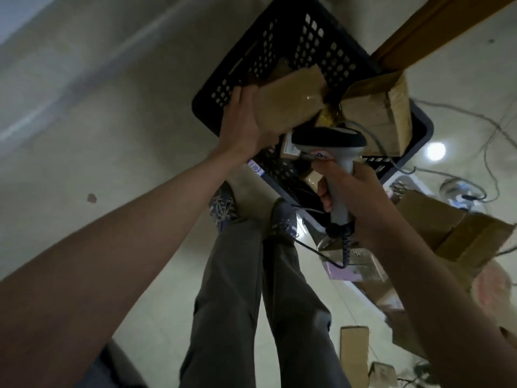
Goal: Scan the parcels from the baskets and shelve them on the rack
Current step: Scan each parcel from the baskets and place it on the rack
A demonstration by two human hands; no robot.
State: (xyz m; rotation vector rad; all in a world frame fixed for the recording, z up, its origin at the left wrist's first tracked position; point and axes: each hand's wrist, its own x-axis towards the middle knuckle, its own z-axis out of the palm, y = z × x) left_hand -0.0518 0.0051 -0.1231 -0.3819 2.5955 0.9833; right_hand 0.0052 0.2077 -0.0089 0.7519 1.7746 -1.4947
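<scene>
Basket [279, 37]: far rim cut by the top edge. Held parcel [291, 102]: label side faces away; near end covered by left hand [246, 127]. Small parcels [291, 151] beneath scanner [330, 141]: print too blurred to read. Cartons [453, 233] at right: partly behind right forearm, cut by edge.

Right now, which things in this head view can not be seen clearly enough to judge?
- Label of the brown parcel in the left hand: none shows on the side facing the camera.
- Bottom of the black basket: covered by parcels and the scanner.
- Scanner trigger: hidden inside the right hand grip.
- White tag on the basket rim: writing too small.
- Rack: not identifiable in view.
</scene>
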